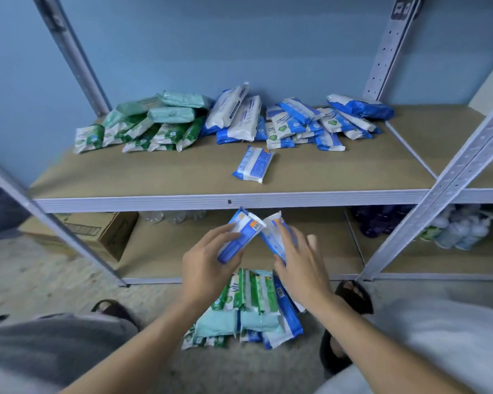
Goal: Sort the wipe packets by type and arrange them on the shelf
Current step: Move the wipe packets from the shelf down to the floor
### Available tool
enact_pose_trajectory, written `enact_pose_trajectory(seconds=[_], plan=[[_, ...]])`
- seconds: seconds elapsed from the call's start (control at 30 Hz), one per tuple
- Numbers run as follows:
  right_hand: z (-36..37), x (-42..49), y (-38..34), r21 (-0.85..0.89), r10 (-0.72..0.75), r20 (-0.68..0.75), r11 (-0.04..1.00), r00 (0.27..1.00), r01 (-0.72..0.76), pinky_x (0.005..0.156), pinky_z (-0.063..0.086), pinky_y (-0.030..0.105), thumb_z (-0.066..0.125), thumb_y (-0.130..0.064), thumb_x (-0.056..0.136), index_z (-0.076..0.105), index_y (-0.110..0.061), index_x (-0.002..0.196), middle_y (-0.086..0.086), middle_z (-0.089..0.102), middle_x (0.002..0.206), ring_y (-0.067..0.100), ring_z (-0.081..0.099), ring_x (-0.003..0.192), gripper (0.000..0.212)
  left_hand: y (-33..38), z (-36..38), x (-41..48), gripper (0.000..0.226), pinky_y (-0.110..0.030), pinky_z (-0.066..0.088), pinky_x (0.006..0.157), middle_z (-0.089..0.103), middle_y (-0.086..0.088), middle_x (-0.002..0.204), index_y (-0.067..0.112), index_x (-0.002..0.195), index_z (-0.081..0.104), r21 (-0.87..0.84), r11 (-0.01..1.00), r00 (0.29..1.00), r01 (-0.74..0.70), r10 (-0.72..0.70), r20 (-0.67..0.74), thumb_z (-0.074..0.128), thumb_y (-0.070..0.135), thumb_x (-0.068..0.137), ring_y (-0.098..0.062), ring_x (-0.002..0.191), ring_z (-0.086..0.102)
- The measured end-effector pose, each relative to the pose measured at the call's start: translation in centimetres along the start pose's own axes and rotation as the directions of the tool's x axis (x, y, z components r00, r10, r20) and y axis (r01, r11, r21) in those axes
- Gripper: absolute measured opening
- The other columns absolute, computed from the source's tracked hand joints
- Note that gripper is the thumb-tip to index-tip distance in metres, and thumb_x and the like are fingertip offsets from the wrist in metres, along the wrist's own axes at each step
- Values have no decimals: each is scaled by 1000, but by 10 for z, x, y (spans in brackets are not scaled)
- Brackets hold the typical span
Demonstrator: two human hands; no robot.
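Packets lie on the shelf [154, 177]: green pile [143, 129] left, blue pile [296, 120] right. Below its front edge, left hand [204, 265] grips a blue packet [239, 237]; right hand [302, 265] grips a second blue packet [269, 233].

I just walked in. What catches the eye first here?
Two hands in the middle: the left hand grips a blue packet and the right hand holds a second blue packet, just below the shelf edge. On the shelf, a green heap lies left and a blue heap right; a mixed pile sits on the floor beneath the hands.
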State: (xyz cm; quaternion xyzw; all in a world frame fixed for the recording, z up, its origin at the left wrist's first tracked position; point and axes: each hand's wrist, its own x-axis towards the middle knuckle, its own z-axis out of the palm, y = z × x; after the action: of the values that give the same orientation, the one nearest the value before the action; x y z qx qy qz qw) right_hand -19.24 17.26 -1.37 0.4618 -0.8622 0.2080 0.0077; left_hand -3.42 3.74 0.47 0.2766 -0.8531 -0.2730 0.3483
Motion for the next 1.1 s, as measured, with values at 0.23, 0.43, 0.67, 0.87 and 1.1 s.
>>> enact_pose_trajectory(seconds=[0.23, 0.43, 0.67, 0.87, 1.1], plan=[[73, -19, 26, -71, 227, 252, 974, 941, -216, 95, 38, 36, 52, -27, 94, 26, -28, 154, 4, 56, 132, 30, 46, 108, 65, -62, 17, -46, 26, -15, 40, 71, 63, 24, 118, 29, 102, 72, 75, 913, 903, 402, -409, 131, 82, 22, 79, -6, 98, 63], [136, -34, 63, -120, 516, 492, 838, 701, -532, 88, 45, 36, 50, -29, 95, 38, -21, 146, 11, 58, 129, 37, 53, 117, 53, -104, 48, -70, 30, -26, 44, 74, 67, 9, 122, 31, 110, 71, 208, 710, 681, 673, -704, 201, 77, 32, 81, -16, 96, 64], [176, -32, 80, -48, 556, 537, 771, 634, -635, 78, 54, 37, 50, -24, 97, 39, -23, 146, 10, 59, 129, 31, 64, 99, 51, -120, 95, -66, 34, -34, 50, 80, 61, 8, 125, 28, 120, 64, 285, 771, 734, 569, -633, 246, 69, 33, 87, -21, 105, 61], [200, -32, 87, 83, 477, 582, 771, 658, -632, 65, 44, 26, 38, -18, 104, 34, -25, 154, 8, 60, 133, 22, 59, 87, 50, -144, 132, -76, 57, -38, 44, 103, 50, -6, 149, 14, 141, 54, 379, 861, 760, 339, -488, 429, 40, 49, 98, -30, 131, 51], [221, -31, 95, 5, 421, 608, 846, 673, -533, 84, 52, 32, 34, -21, 106, 13, -30, 160, -1, 12, 167, 27, 55, 122, 58, -155, 145, -95, 71, -32, 9, 125, 9, -2, 167, 17, 160, 11, 394, 882, 735, 257, -443, 513, 7, 55, 100, -19, 154, 8]])
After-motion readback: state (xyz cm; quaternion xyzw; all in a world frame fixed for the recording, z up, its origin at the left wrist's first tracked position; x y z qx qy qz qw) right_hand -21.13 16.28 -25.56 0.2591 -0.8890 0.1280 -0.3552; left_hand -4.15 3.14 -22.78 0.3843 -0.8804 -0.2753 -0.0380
